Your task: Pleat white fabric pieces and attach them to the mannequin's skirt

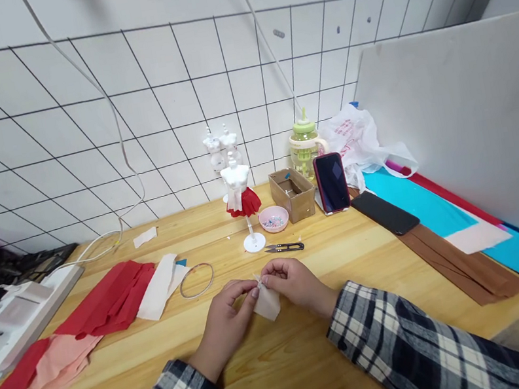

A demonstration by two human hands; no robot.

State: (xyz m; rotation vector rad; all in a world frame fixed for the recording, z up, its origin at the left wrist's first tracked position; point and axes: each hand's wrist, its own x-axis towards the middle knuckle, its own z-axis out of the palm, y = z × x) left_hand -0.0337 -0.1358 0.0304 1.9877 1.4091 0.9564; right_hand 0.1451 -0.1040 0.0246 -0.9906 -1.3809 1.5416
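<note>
Both hands pinch one small piece of white crepe paper (268,304) just above the wooden table. My left hand (229,312) grips its upper left edge between thumb and forefinger. At the gathered top, my right hand (294,281) holds it with closed fingers. The paper hangs down and flares at the bottom. Beyond the hands stands a miniature white dress form (235,178) wearing a red ruffled skirt (249,203) and a white strip on its front. Thread snips (286,248) lie behind my right hand, and a thin hoop (197,280) lies to the left.
A pink bowl of beads (276,228), a cardboard box (301,204), a propped phone (332,182) and a green-lidded bottle (306,147) stand at the back. Red crepe paper (112,295) and a power strip (26,320) lie left; brown (460,260) and blue sheets (420,201) lie right.
</note>
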